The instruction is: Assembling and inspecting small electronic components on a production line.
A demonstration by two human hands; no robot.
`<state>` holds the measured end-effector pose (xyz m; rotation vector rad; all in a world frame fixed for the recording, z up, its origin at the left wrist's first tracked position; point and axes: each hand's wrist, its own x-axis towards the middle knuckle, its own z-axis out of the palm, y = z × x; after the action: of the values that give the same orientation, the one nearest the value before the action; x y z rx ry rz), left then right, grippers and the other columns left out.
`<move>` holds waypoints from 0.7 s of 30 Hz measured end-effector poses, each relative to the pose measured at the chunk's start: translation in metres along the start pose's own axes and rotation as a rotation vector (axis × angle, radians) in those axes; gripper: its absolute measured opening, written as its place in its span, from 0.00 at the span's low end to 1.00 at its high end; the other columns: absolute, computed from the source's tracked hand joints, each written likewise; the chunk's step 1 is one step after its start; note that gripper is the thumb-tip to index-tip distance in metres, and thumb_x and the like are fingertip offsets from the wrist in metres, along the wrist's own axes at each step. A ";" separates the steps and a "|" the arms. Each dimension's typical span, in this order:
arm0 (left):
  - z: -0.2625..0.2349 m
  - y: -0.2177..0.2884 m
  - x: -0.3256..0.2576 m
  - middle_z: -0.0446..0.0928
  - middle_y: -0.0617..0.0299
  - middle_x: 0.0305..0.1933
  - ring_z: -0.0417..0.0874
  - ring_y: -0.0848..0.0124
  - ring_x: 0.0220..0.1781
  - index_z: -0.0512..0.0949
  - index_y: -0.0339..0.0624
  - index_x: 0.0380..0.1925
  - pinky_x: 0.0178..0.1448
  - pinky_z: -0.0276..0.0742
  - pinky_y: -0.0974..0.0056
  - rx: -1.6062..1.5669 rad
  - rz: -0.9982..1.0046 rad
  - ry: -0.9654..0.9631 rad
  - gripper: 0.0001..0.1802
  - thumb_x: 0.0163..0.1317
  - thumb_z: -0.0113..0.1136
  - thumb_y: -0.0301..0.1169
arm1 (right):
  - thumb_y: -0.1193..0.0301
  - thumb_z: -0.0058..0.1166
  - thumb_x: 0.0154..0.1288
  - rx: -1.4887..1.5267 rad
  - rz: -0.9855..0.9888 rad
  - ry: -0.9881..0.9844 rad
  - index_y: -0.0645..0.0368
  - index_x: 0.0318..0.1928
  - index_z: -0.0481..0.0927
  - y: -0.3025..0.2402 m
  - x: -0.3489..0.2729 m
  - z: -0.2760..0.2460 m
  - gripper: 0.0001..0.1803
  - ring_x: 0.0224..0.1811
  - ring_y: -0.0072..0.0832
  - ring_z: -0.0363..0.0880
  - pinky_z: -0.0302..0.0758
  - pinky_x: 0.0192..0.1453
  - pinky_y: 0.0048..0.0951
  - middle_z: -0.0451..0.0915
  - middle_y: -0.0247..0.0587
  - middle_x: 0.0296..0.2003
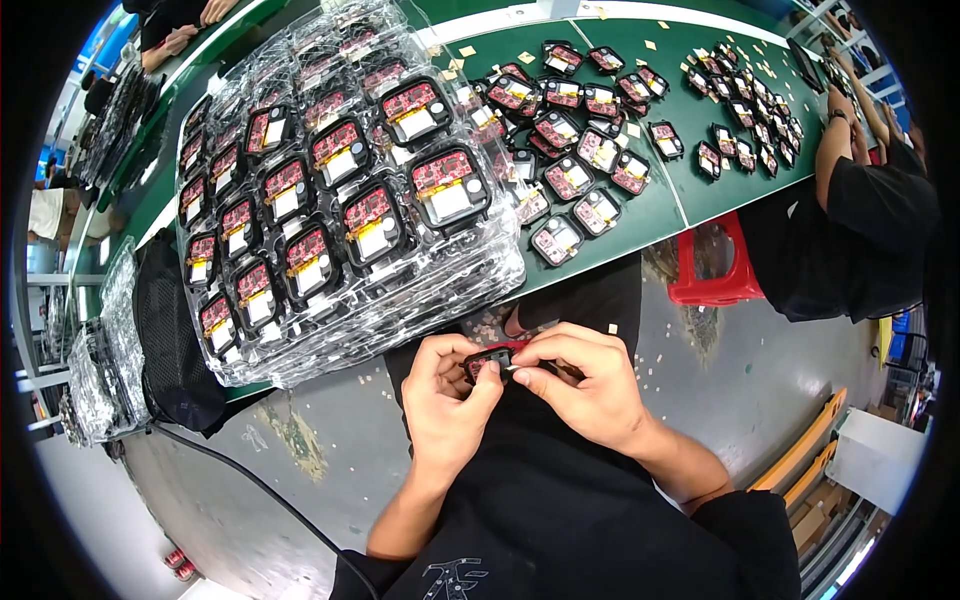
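Note:
Both my hands meet over my lap, below the table's near edge. My left hand (445, 392) grips the left side of a small black device with a red circuit board (490, 358). My right hand (585, 378) pinches its right side from above, fingertips on its top face. Most of the device is hidden by my fingers. Just above my hands sits a stack of clear plastic trays (330, 190) filled with several similar black and red devices. More such devices (580, 150) lie loose on the green table (660, 205).
A person in black (850, 230) works at the table's right end, hands among small devices (745, 110). A red stool (715, 265) stands under the table. A black mesh bag (175, 340) and cable hang at left. Another person's hands (185, 30) rest at top left.

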<state>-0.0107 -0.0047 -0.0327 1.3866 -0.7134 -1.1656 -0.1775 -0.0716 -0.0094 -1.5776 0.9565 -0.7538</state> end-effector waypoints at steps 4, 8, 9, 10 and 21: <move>-0.002 0.000 -0.001 0.85 0.56 0.44 0.83 0.81 0.38 0.75 0.31 0.52 0.43 0.81 0.74 -0.070 -0.024 0.007 0.12 0.71 0.63 0.17 | 0.80 0.69 0.64 -0.011 0.070 0.017 0.65 0.44 0.88 -0.006 0.001 -0.001 0.08 0.30 0.25 0.82 0.76 0.32 0.26 0.87 0.42 0.36; 0.000 0.002 -0.005 0.86 0.54 0.50 0.85 0.79 0.42 0.78 0.28 0.57 0.45 0.82 0.74 -0.009 -0.041 -0.047 0.15 0.73 0.61 0.18 | 0.80 0.69 0.63 -0.032 0.035 0.065 0.65 0.42 0.88 -0.004 0.002 0.000 0.08 0.32 0.28 0.85 0.78 0.33 0.27 0.87 0.43 0.36; 0.001 0.003 -0.006 0.86 0.54 0.50 0.85 0.79 0.42 0.78 0.28 0.57 0.45 0.82 0.74 -0.008 -0.040 -0.045 0.15 0.73 0.61 0.18 | 0.80 0.69 0.62 -0.044 0.003 0.078 0.65 0.42 0.88 -0.004 0.002 0.001 0.08 0.33 0.29 0.87 0.79 0.34 0.27 0.88 0.44 0.36; 0.001 0.004 -0.006 0.86 0.54 0.49 0.85 0.79 0.44 0.78 0.28 0.58 0.46 0.82 0.74 -0.004 -0.016 -0.034 0.15 0.73 0.61 0.18 | 0.80 0.69 0.62 -0.044 0.002 0.077 0.65 0.42 0.88 -0.004 0.002 0.002 0.08 0.33 0.29 0.87 0.79 0.34 0.27 0.88 0.44 0.36; 0.003 0.001 -0.010 0.87 0.59 0.42 0.82 0.83 0.38 0.80 0.29 0.62 0.40 0.80 0.75 0.145 0.072 -0.043 0.19 0.72 0.63 0.18 | 0.83 0.68 0.62 -0.019 -0.078 0.120 0.66 0.42 0.89 0.011 0.000 0.010 0.07 0.34 0.31 0.88 0.81 0.36 0.29 0.87 0.46 0.36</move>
<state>-0.0164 0.0033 -0.0288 1.4472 -0.8856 -1.1075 -0.1704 -0.0679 -0.0222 -1.6079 0.9957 -0.9052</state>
